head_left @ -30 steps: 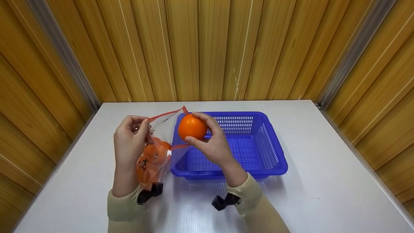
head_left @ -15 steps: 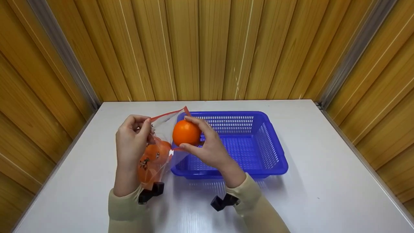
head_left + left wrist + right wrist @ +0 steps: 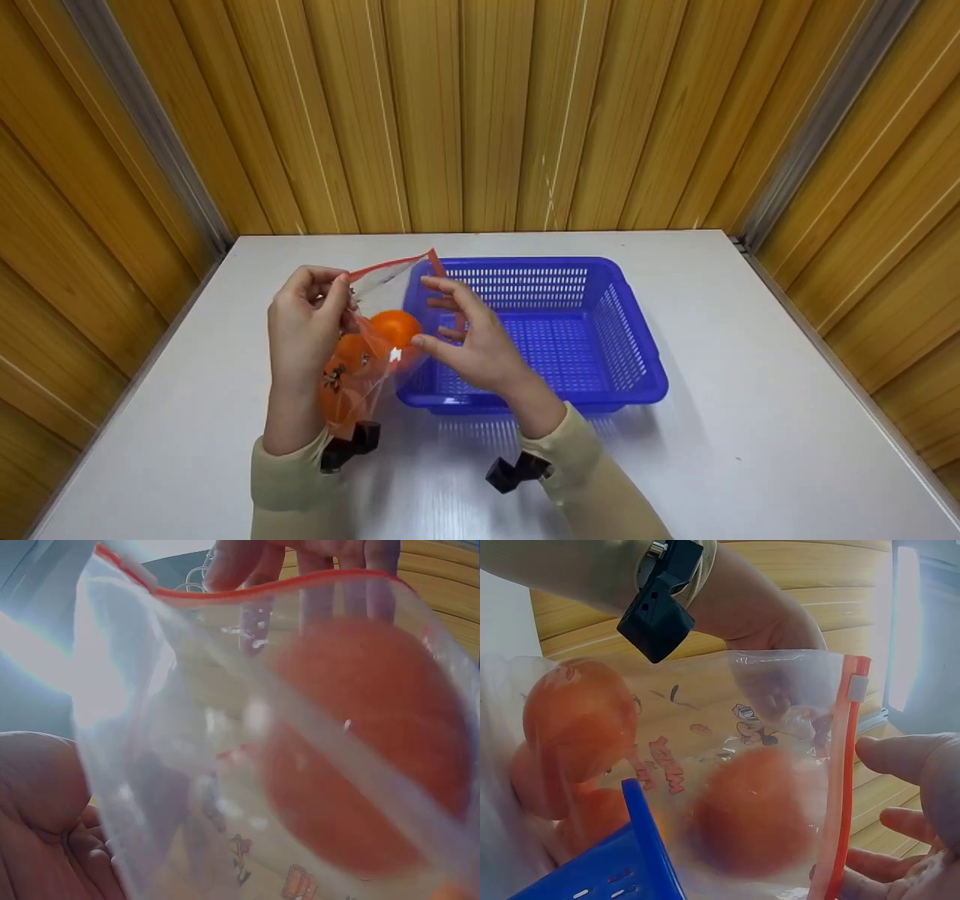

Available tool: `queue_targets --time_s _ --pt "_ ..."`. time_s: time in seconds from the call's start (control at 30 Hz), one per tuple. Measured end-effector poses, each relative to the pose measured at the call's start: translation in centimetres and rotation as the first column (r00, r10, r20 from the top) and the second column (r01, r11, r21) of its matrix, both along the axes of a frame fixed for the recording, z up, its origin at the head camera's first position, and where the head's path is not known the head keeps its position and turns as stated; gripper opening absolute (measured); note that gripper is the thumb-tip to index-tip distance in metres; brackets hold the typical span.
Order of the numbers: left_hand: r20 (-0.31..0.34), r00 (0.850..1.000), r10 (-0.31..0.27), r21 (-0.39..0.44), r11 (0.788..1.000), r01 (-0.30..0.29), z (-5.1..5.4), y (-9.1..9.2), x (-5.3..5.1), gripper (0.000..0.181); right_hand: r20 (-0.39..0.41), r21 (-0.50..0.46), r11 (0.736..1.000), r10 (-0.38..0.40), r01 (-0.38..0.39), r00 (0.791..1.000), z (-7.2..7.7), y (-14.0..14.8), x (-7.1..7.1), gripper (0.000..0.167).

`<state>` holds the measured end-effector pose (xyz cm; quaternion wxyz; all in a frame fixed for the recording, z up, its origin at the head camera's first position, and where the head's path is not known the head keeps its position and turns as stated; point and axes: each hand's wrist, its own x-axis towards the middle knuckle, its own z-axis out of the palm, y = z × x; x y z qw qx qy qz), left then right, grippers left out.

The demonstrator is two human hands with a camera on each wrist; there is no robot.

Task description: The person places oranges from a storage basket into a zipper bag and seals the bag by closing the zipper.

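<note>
A clear zip bag [image 3: 386, 291] with a red zip edge and printed figures hangs with its mouth facing right. My left hand [image 3: 304, 322] pinches the bag's near upper edge between thumb and fingers. Inside the bag, a smooth round orange fruit [image 3: 396, 328] lies just within the mouth, above several more orange fruits [image 3: 581, 720]. At the mouth is my right hand [image 3: 480, 337], its fingers spread and holding nothing. In the left wrist view, the right hand's fingers [image 3: 315, 585] reach past the red edge, and the fruit shows large through the plastic.
A blue plastic basket [image 3: 645, 375] with slotted walls stands right of the bag, under the right hand. The bag overlaps its left rim. Both stand on a white table [image 3: 750, 450], with wood-patterned panels [image 3: 495, 112] behind and at the sides.
The right hand moved the orange fruit leftward and down into the bag's mouth, then let go. The fruit has dropped onto the others. The left hand stays nearly still.
</note>
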<state>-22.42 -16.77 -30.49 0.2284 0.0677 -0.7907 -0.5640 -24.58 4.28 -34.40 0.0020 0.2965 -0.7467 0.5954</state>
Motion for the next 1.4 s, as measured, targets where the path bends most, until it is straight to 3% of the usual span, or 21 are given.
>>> queue_targets --time_s 0.27,0.4,0.73,1.1,1.4 --pt "-0.037 0.999 0.02 0.017 1.0 -0.02 -0.1 -0.1 0.0 0.011 -0.096 -0.104 0.993 -0.063 0.053 0.993 0.5 -0.2 1.1 0.032" --pt "-0.073 0.997 0.016 0.022 1.0 -0.015 -0.2 -0.1 0.0 0.01 -0.108 -0.091 0.991 -0.111 0.101 0.988 0.9 -0.4 2.1 0.011" --pt "-0.048 0.999 0.011 0.023 1.0 -0.01 -0.1 -0.1 0.0 0.011 0.008 0.081 0.996 -0.026 0.026 1.0 1.0 -1.3 3.6 0.027" --pt "-0.027 1.0 0.007 0.009 1.0 -0.007 0.0 0.1 0.1 0.013 0.042 0.067 0.996 -0.058 0.055 0.997 0.3 -2.6 4.2 0.028" --pt "-0.054 0.999 0.005 -0.003 1.0 -0.005 -0.1 0.4 0.1 0.012 0.053 0.034 0.999 -0.037 0.035 0.998 0.0 -3.1 4.5 0.025"
